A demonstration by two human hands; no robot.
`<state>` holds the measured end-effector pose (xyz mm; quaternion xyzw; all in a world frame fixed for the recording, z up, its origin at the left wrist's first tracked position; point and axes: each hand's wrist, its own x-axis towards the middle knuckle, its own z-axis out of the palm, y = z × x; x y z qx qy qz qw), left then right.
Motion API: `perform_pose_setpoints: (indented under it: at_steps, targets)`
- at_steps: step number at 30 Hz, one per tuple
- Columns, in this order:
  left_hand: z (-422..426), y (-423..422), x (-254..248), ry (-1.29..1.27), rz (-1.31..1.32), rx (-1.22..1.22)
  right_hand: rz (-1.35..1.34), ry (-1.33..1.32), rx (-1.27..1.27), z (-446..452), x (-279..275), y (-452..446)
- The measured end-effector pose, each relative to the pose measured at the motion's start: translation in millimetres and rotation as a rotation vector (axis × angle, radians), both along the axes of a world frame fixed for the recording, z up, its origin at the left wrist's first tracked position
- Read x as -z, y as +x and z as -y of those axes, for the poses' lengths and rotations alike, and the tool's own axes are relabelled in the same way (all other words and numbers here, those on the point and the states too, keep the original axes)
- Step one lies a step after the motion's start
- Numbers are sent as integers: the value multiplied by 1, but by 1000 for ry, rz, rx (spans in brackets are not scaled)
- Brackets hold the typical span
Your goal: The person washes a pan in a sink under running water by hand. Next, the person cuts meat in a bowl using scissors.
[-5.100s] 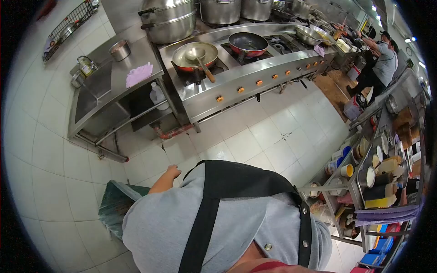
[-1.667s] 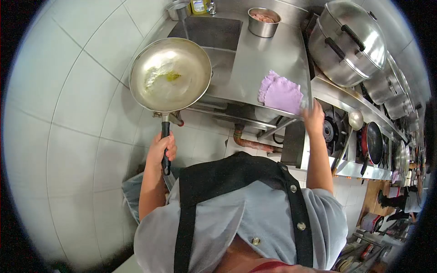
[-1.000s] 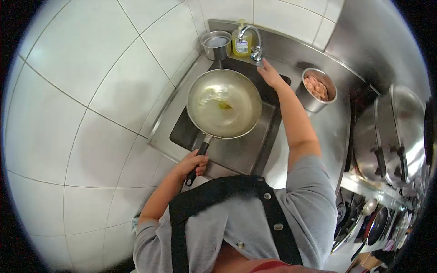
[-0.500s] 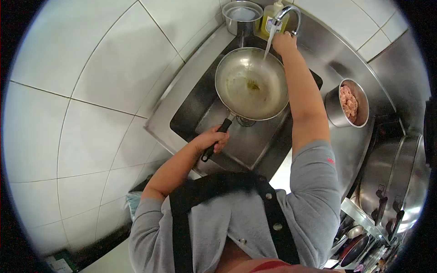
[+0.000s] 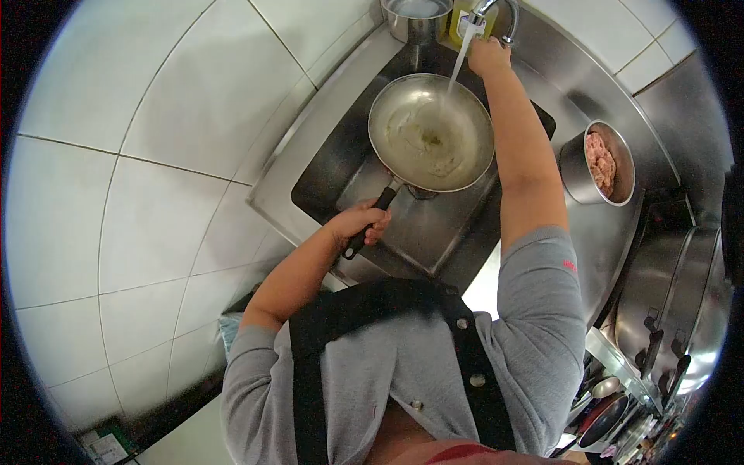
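My left hand (image 5: 358, 222) is wrapped round the black handle of a frying pan (image 5: 411, 167), which is held over the sink (image 5: 325, 186). A stream of water (image 5: 460, 66) runs from the curved metal faucet (image 5: 512, 17) into the pan. Inside the pan lies shallow water with a small dark greenish-brown patch near the middle. My right hand (image 5: 490, 56) is stretched out to the base of the faucet, its fingers curled there and partly hidden.
Behind the sink stand a metal pot (image 5: 419, 29) and a yellow soap bottle (image 5: 484, 29). To the right, a steel container (image 5: 575, 172) holds raw minced meat (image 5: 601, 164). Large metal cookware (image 5: 659, 283) is farther right; white tiles (image 5: 178, 101) line the left wall.
Water has spread over the pan's bottom, and the dark patch looks paler. The view has shifted slightly; both hands keep their places on the handle and at the faucet.
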<state>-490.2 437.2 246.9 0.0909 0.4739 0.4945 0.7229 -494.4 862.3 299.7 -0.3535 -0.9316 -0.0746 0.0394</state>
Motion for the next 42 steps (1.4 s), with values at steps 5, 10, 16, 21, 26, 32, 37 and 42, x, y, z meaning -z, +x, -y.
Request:
perform_pose_setpoints:
  at_steps: [5, 10, 16, 21, 26, 32, 37, 42]
  targets:
    - [-1, 4, -3, 15, -69, -27, -185, 245, -243, 30, 35, 12]
    - [-4, 4, 2, 45, -122, 17, -263, -297, -288, 104, 129, 33]
    - [-5, 4, 6, -12, -226, 14, -423, -603, -357, 157, 165, 30]
    - [-9, 4, 4, -22, -337, 43, -485, -653, -391, 142, 142, 29]
    - [-11, 5, 2, 6, -387, 47, -459, -683, -380, 130, 139, 32]
    - [-8, 10, -2, 10, -441, 161, -769, -927, -132, 109, 150, 25]
    - [-11, 9, 7, -50, -462, 212, -392, -1411, -250, 107, 143, 29]
    - [-33, -3, 1, -36, -489, 245, -1270, -1239, -156, 84, 144, 9]
